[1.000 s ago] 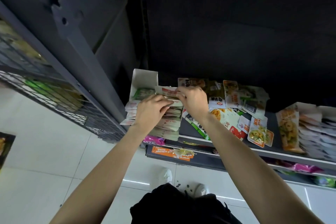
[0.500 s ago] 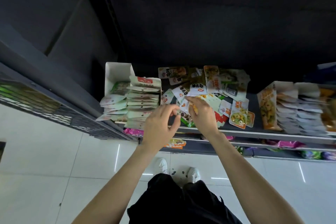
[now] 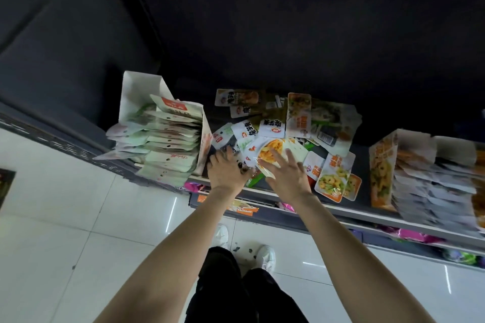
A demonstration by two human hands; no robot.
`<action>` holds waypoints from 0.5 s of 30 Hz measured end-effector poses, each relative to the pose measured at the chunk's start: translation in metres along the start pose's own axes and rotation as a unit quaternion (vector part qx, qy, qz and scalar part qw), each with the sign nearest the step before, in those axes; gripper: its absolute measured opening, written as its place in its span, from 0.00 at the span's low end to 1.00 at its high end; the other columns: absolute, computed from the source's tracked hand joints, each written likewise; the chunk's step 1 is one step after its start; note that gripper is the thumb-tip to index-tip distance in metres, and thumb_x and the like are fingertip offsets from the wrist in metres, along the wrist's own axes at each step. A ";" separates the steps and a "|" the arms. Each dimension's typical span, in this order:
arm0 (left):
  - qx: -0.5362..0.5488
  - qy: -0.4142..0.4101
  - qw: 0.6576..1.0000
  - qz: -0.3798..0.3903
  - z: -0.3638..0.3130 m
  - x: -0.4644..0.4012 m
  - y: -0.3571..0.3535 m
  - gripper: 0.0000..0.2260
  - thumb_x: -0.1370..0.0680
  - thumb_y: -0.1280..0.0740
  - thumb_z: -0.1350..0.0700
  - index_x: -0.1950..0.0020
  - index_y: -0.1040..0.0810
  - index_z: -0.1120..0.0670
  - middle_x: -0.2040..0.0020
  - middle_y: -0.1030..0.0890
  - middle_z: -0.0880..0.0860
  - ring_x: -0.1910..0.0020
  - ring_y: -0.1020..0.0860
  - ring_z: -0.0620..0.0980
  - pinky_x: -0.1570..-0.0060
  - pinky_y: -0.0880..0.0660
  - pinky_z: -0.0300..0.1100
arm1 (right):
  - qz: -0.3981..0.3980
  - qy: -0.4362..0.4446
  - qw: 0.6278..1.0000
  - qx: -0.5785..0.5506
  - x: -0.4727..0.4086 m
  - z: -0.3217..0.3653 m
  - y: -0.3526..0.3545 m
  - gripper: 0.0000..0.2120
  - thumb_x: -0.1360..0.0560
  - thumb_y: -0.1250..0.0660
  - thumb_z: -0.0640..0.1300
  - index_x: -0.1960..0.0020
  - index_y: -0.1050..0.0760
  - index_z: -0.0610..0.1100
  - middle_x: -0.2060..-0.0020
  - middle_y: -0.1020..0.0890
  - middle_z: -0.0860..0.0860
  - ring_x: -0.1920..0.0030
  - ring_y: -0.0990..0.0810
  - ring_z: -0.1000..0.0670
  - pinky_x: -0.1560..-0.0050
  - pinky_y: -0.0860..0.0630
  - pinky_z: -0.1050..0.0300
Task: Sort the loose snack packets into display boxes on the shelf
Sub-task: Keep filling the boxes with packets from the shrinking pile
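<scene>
Both hands spread flat over the centre pile point(image 3: 273, 139), left hand point(image 3: 227, 169) and right hand point(image 3: 284, 173) gripping nothing; best pinch one matching packet point(image 3: 274, 153) cleanly.

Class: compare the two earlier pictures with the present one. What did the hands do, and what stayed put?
Both hands left the white cardboard display box of pale green packets and moved right to the loose pile of mixed snack packets. The left hand and right hand now rest there, fingers spread. The box and the right-hand orange display box stayed.
</scene>
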State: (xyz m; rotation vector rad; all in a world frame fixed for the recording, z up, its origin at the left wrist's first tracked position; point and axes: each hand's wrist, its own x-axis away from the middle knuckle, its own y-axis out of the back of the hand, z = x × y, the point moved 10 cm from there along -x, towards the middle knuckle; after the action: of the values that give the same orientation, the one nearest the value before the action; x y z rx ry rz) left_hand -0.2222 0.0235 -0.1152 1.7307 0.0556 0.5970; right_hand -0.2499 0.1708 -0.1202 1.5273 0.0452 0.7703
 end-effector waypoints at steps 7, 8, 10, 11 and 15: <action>0.061 -0.043 0.997 -0.011 -0.028 -0.002 -0.004 0.37 0.27 0.30 0.45 0.25 0.45 0.54 0.27 0.41 0.58 0.33 0.38 0.60 0.39 0.31 0.51 | -0.037 -0.021 0.999 0.032 0.005 -0.008 0.001 0.28 0.20 0.43 0.52 0.24 0.51 0.61 0.23 0.56 0.52 0.24 0.54 0.39 0.31 0.37 0.40; 0.089 -0.034 0.995 0.000 -0.027 -0.001 -0.005 0.36 0.27 0.29 0.49 0.25 0.44 0.52 0.28 0.41 0.59 0.34 0.37 0.61 0.40 0.29 0.50 | -0.038 -0.023 0.998 0.033 0.005 -0.009 0.000 0.28 0.20 0.43 0.52 0.24 0.52 0.61 0.23 0.57 0.52 0.24 0.54 0.39 0.31 0.37 0.40; 0.161 0.008 0.987 0.019 -0.018 0.000 -0.005 0.38 0.27 0.27 0.54 0.24 0.46 0.50 0.33 0.39 0.62 0.37 0.32 0.62 0.41 0.29 0.48 | -0.036 -0.022 0.999 0.028 0.006 -0.009 -0.001 0.28 0.19 0.44 0.52 0.24 0.53 0.61 0.23 0.57 0.52 0.24 0.54 0.39 0.31 0.38 0.40; 0.194 0.027 0.980 0.031 -0.013 0.000 -0.006 0.41 0.28 0.26 0.56 0.23 0.48 0.49 0.35 0.38 0.62 0.40 0.28 0.62 0.41 0.29 0.47 | -0.031 -0.021 0.999 0.022 0.006 -0.009 -0.001 0.28 0.19 0.44 0.52 0.24 0.52 0.61 0.23 0.57 0.52 0.24 0.55 0.40 0.30 0.39 0.40; 0.188 0.019 0.981 0.039 -0.011 0.002 0.004 0.44 0.27 0.28 0.57 0.22 0.55 0.49 0.44 0.21 0.58 0.47 0.21 0.59 0.48 0.24 0.50 | -0.016 -0.023 1.000 0.011 0.006 -0.009 -0.002 0.28 0.20 0.44 0.52 0.24 0.52 0.62 0.23 0.58 0.52 0.24 0.57 0.40 0.29 0.42 0.40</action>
State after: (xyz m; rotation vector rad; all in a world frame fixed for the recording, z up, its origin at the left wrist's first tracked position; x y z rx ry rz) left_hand -0.2261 0.0336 -0.1098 2.0943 0.1354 0.7103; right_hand -0.2485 0.1816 -0.1207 1.5610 0.0432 0.7105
